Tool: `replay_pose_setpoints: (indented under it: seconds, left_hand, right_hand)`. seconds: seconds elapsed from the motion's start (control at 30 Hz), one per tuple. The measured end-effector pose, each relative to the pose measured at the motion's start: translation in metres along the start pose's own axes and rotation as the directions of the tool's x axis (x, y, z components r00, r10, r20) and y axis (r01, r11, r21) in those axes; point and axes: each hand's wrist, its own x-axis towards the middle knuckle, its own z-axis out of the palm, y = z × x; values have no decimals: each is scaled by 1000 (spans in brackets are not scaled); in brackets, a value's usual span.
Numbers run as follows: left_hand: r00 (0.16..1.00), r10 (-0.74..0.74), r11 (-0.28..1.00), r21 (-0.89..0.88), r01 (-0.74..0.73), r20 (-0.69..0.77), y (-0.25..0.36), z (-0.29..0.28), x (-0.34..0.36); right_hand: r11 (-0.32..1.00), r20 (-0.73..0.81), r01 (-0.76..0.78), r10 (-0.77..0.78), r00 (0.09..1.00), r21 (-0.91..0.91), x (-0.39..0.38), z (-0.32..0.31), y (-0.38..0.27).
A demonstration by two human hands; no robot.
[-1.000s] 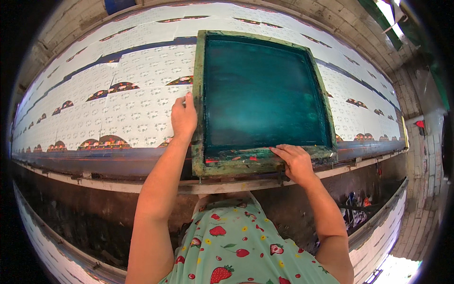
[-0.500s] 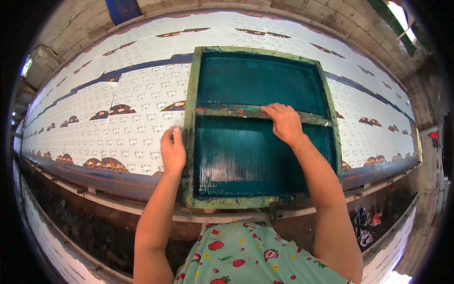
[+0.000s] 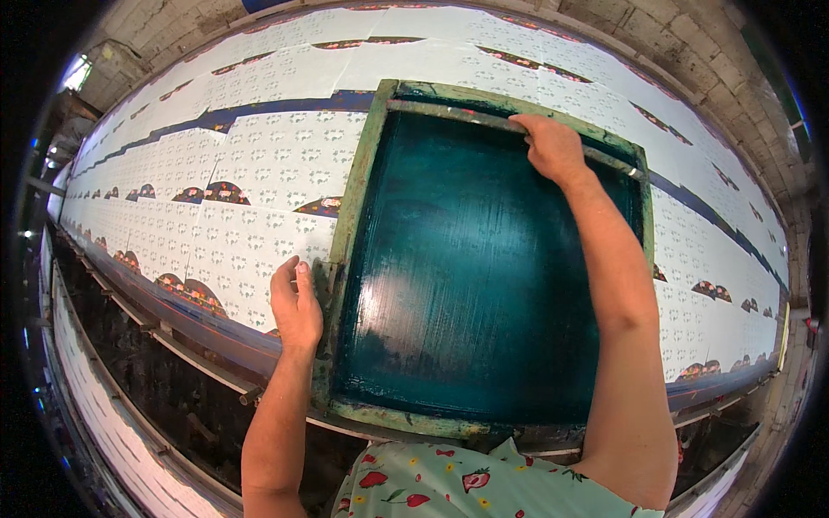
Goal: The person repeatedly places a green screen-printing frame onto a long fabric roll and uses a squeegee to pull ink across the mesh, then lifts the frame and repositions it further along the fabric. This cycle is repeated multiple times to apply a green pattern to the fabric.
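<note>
Left grip (image 3: 296, 304) rests flat; right grip (image 3: 553, 148) reaches far, curled.

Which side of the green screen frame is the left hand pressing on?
The left hand rests flat on the screen frame at its left rail; the right hand grips the squeegee by the far rail.

Hands (image 3: 296, 302) on teal screen frame (image 3: 345, 224) (squeegee (image 3: 449, 115) far edge)

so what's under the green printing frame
Patterned white cloth runs out from beneath the frame on every side; the part directly under its teal mesh is hidden.
</note>
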Motion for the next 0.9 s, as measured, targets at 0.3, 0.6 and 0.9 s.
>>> replay_pose_setpoints:
  seconds: [0.3, 0.6, 0.9]
  left_hand:
    - [1000, 15, 999, 39, -14, -9, 2, 2, -2]
    - [997, 75, 994, 85, -73, -12, -1, 3, -1]
    - [980, 200, 978, 70, -198, -19, 0, 6, 2]
  right_hand:
    - [999, -70, 44, -43, 997, 17, 4, 7, 33]
    - [998, 139, -59, 55, 989, 24, 15, -16, 39]
    - [997, 285, -61, 44, 957, 48, -30, -38, -9]
